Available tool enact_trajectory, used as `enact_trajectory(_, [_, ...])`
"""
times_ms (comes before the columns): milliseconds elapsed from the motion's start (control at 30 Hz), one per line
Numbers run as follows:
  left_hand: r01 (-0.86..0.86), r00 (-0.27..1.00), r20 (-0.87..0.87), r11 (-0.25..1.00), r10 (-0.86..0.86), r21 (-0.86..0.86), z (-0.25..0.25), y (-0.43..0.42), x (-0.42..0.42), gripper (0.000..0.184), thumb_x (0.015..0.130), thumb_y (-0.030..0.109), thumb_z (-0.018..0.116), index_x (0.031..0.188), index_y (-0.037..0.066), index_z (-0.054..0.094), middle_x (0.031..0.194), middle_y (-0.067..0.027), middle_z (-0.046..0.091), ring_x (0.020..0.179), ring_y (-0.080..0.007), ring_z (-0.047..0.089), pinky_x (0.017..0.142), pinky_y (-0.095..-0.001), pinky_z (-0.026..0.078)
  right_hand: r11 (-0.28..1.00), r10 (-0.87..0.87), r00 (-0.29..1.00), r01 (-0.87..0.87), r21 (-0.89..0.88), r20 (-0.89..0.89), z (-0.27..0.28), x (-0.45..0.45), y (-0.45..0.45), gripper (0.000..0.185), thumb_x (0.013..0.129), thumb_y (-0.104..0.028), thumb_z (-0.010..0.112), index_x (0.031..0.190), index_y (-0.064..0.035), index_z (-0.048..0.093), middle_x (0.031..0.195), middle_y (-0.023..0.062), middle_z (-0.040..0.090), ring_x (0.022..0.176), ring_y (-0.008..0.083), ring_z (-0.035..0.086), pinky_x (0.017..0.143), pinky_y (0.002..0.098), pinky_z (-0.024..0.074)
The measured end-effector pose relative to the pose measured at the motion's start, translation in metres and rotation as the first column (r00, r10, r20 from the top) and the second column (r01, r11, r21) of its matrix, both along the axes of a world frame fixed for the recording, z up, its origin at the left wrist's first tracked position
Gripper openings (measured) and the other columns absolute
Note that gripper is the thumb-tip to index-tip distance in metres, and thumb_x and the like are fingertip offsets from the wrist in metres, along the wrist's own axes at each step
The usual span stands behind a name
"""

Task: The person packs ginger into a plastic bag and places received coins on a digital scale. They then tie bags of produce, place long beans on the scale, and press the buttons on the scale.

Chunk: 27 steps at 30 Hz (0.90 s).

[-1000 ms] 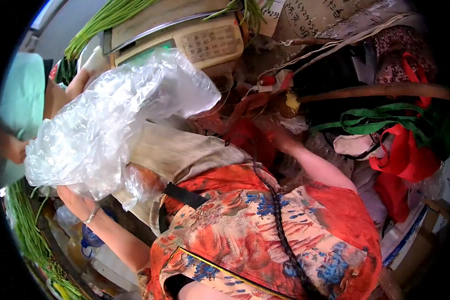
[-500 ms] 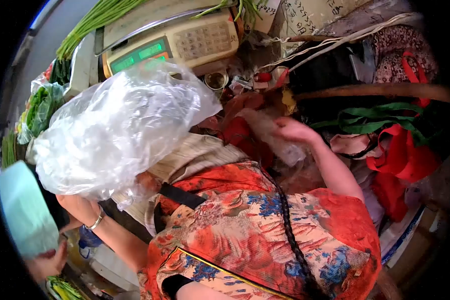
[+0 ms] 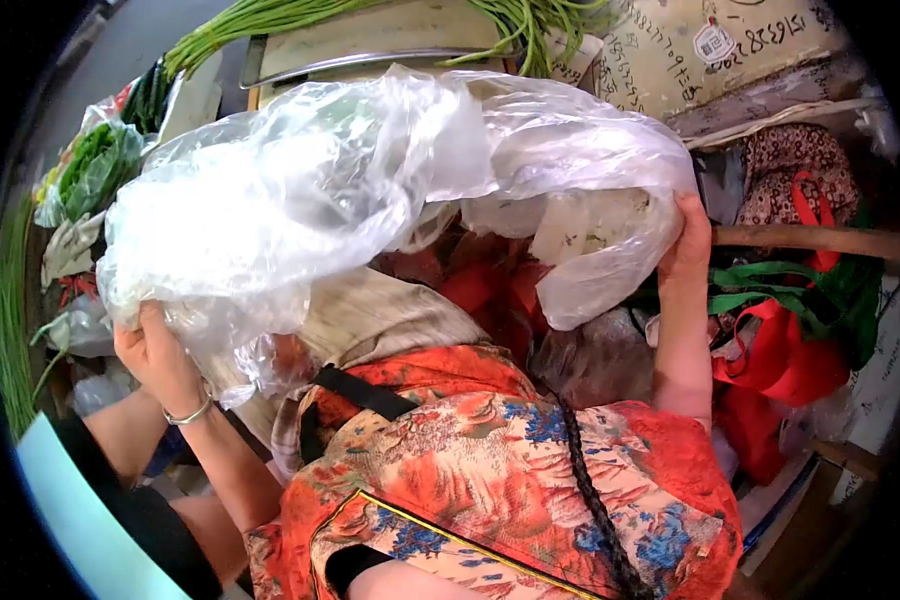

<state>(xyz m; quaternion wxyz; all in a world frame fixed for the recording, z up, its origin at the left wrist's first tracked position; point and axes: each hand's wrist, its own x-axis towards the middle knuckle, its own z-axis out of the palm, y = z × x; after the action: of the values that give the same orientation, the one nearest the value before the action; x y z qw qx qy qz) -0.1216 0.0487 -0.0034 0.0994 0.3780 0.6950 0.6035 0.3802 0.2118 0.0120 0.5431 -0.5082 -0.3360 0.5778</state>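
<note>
Head view. Cramped, crowded spot. Ahead of me, a metal-rimmed tray (image 3: 405,35) with long green beans (image 3: 265,28) across it, their ends trailing over the far right. Beside it, a pale board (image 3: 715,60) covered in handwritten numbers. On my right, a wooden bar (image 3: 810,240) runs across the clutter, patterned cloth (image 3: 800,165) behind it.

Containers: on the left, a clear bag (image 3: 100,175) of leafy greens; on the right, a red bag (image 3: 785,360), contents hidden, next to green straps (image 3: 770,280).

Clear plastic (image 3: 260,210) stretched between my two hands, in an arch above the lap of my beige trousers (image 3: 395,310). Left grip (image 3: 152,345): closed on its near left edge, thumb up, some fingers hidden. Right grip (image 3: 686,235): fingers folded on its right end. One piece or several, cannot tell; glare whites out the middle.
</note>
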Motion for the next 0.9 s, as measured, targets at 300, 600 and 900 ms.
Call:
enact_trajectory(300, [-0.006, 0.989, 0.150, 0.997, -0.006, 0.078, -0.003, -0.005, -0.006, 0.022, 0.096, 0.006, 0.055, 0.113, -0.006, 0.061, 0.106, -0.0087, 0.067, 0.092, -0.0128, 0.061, 0.079, -0.0263, 0.049, 0.989, -0.094, 0.995, 0.090, 0.115, 0.028, 0.015, -0.021, -0.002, 0.043, 0.094, -0.035, 0.053, 0.123, -0.0038, 0.059, 0.119, 0.0102, 0.064, 0.106, 0.0242, 0.062, 0.091, 0.0364, 0.0497])
enact_trajectory(600, [0.390, 0.831, -0.370, 0.909, -0.415, -0.145, 0.027, 0.027, 0.062, 0.034, 0.080, -0.004, 0.062, 0.114, -0.003, 0.064, 0.135, -0.0149, 0.053, 0.116, -0.0241, 0.057, 0.092, -0.0317, 0.047, 0.967, 0.211, 0.961, -0.231, 0.103, 0.176, 0.007, 0.003, 0.020, 0.041, 0.088, -0.019, 0.058, 0.125, -0.0007, 0.060, 0.116, 0.0078, 0.066, 0.106, 0.0206, 0.061, 0.095, 0.0324, 0.0459])
enact_trajectory(900, [0.857, 0.368, -0.165, 0.403, -0.915, -0.322, 0.022, 0.093, 0.184, 0.069, 0.066, 0.010, 0.075, 0.132, 0.010, 0.054, 0.124, -0.0190, 0.056, 0.109, -0.0374, 0.059, 0.088, -0.0381, 0.050, 0.386, 0.919, 0.382, -0.922, -0.024, 0.101, 0.004, -0.061, -0.029, 0.047, 0.092, -0.017, 0.064, 0.133, 0.0023, 0.053, 0.125, 0.0099, 0.062, 0.113, 0.0186, 0.057, 0.100, 0.0325, 0.0436])
